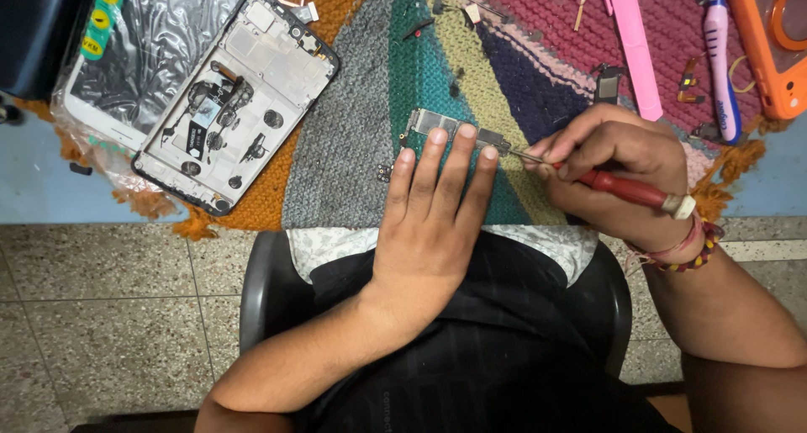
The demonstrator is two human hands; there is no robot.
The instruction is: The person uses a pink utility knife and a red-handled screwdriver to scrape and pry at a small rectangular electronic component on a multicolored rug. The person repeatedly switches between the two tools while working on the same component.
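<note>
My left hand lies flat on the knitted mat, its fingertips pressing down a small phone circuit board. My right hand grips a red-handled screwdriver; its thin metal tip points left and touches the board's right end. The board rests on the green and grey stripes of the mat.
An opened phone frame lies at the upper left on the mat, beside a phone in a plastic bag. Pink plastic tool, toothbrush, orange phone case and small loose parts lie at the upper right. Below is a chair and tiled floor.
</note>
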